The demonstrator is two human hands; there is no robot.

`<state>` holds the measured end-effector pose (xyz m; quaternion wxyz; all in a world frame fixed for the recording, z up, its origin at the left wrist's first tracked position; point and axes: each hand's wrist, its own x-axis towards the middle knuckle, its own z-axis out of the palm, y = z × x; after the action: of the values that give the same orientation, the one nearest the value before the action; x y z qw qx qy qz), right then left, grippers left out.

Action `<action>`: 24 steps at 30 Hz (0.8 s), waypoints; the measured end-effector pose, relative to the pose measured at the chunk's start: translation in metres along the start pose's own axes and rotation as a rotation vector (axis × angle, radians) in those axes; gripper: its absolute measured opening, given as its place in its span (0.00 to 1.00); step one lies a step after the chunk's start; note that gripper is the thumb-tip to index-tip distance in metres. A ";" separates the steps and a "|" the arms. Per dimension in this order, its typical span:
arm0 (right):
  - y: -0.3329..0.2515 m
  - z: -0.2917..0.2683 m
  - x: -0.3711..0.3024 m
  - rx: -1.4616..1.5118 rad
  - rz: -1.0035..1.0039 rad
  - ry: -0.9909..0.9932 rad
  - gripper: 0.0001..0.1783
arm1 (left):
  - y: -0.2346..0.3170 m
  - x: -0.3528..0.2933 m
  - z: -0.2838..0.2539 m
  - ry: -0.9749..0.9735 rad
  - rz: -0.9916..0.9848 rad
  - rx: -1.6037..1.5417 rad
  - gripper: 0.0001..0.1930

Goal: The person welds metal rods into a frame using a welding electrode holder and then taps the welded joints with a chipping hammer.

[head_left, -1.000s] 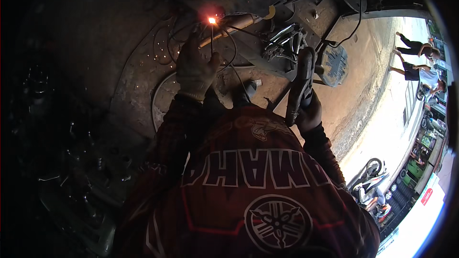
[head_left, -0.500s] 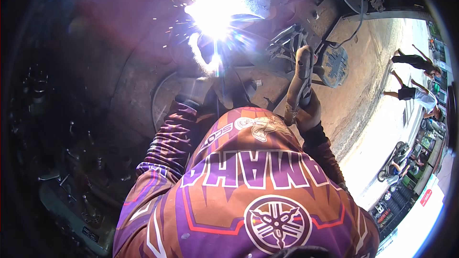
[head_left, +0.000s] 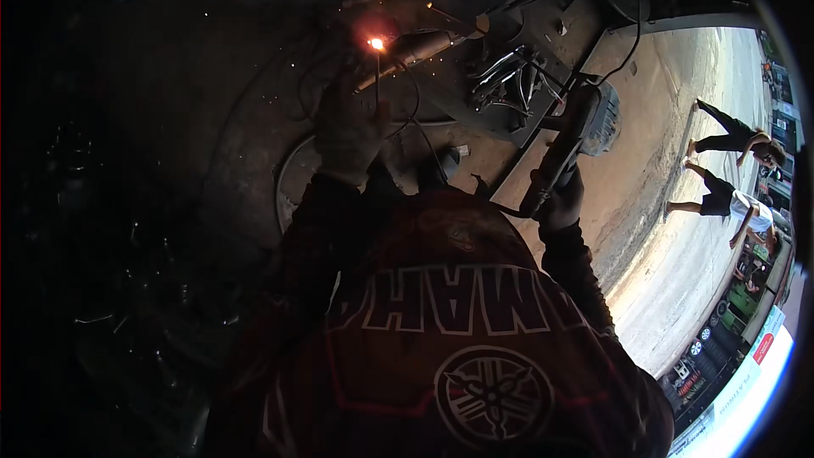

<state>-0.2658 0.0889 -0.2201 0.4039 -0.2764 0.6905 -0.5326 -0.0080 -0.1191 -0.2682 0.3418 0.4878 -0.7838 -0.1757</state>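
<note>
My left hand (head_left: 346, 140), in a pale work glove, is in deep shade at the centre left. A thin welding rod (head_left: 377, 78) rises from beside its thumb, and the hand appears closed on it, though the finger details are dark. The rod's upper end glows orange-red, with sparks about it. Just beyond lies a brownish metal tube (head_left: 424, 48), slanting up to the right. My right hand (head_left: 561, 203) grips a long, thick, dark cylindrical tool (head_left: 570, 134) held upright and tilted right; a cable seems to leave its lower end.
Dark metal frame parts (head_left: 513, 85) lie beyond my hands. A round ridged plate (head_left: 604, 123) is partly behind the cylindrical tool. Hoses and cables (head_left: 284, 174) curve across the floor. To the right, two people (head_left: 733, 203) walk along the bright road (head_left: 678, 229).
The blinding white arc has died down to a small glowing tip, and the scene is much darker. The cylindrical tool in my right hand has tilted right. The two people on the road have moved.
</note>
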 end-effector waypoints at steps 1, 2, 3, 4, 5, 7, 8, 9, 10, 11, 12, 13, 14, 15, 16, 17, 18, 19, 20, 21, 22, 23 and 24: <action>0.001 -0.003 0.001 0.006 -0.002 0.005 0.21 | 0.002 0.001 -0.001 -0.018 -0.028 -0.084 0.35; 0.003 -0.004 0.001 0.007 -0.020 0.017 0.21 | 0.003 0.001 -0.002 -0.020 -0.020 -0.080 0.35; 0.003 -0.004 0.000 0.008 -0.038 0.031 0.22 | 0.004 0.000 -0.003 -0.047 -0.072 -0.015 0.35; 0.004 -0.003 0.000 0.017 -0.042 0.037 0.22 | 0.005 0.000 -0.003 -0.073 -0.124 0.051 0.35; 0.004 0.000 0.000 -0.001 -0.050 0.069 0.22 | 0.003 0.001 -0.004 -0.077 -0.115 0.055 0.35; 0.006 0.003 0.000 -0.009 -0.057 0.107 0.23 | -0.002 0.003 -0.008 -0.088 -0.089 0.147 0.34; 0.007 0.003 -0.001 -0.023 -0.046 0.125 0.20 | -0.005 0.003 -0.008 -0.088 -0.076 0.152 0.34; 0.008 0.003 -0.001 -0.037 -0.034 0.143 0.17 | -0.009 0.002 -0.008 -0.057 -0.001 0.212 0.34; 0.008 0.003 -0.001 -0.024 -0.037 0.149 0.17 | -0.012 0.002 -0.009 -0.025 0.074 0.272 0.34; 0.007 0.004 -0.002 0.019 -0.062 0.160 0.15 | -0.013 0.003 -0.009 -0.025 0.090 0.280 0.34; 0.008 0.004 -0.003 0.063 -0.086 0.167 0.14 | -0.014 0.003 -0.011 0.006 0.102 0.267 0.35; 0.022 -0.009 -0.004 0.010 -0.043 0.106 0.24 | -0.014 0.004 -0.014 0.036 0.114 0.255 0.35; 0.024 -0.015 -0.004 0.029 -0.047 0.113 0.24 | -0.012 0.009 -0.018 0.035 0.133 0.265 0.35; 0.026 -0.017 -0.003 0.028 -0.025 0.124 0.24 | -0.010 0.014 -0.023 -0.002 0.160 0.244 0.35; 0.027 -0.017 -0.003 0.028 -0.003 0.133 0.24 | -0.007 0.018 -0.028 -0.038 0.187 0.225 0.35; 0.018 -0.008 -0.003 0.076 -0.049 0.227 0.12 | -0.002 0.021 -0.033 -0.039 0.206 0.232 0.35; 0.015 -0.006 -0.003 0.094 -0.054 0.236 0.12 | 0.004 0.022 -0.039 -0.029 0.216 0.150 0.35; 0.013 -0.007 -0.003 0.149 -0.054 0.249 0.12 | 0.008 0.023 -0.044 -0.020 0.225 0.068 0.35; 0.012 -0.009 -0.004 0.203 -0.055 0.258 0.12 | 0.012 0.024 -0.049 -0.019 0.241 0.076 0.35; 0.012 -0.011 -0.003 0.200 -0.059 0.262 0.11 | 0.014 0.025 -0.053 -0.005 0.258 0.046 0.36; 0.013 -0.012 -0.003 0.217 -0.066 0.266 0.11 | 0.017 0.027 -0.059 0.007 0.275 0.015 0.37; 0.013 -0.014 -0.001 0.202 -0.089 0.270 0.11 | 0.022 0.029 -0.063 0.010 0.292 0.018 0.37; 0.014 -0.017 0.001 0.188 -0.113 0.273 0.10 | 0.029 0.032 -0.070 0.021 0.312 0.073 0.37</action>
<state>-0.2798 0.1011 -0.2322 0.2998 -0.2007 0.6695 -0.6493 0.0136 -0.1296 -0.1895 0.3551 0.3740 -0.8524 -0.0869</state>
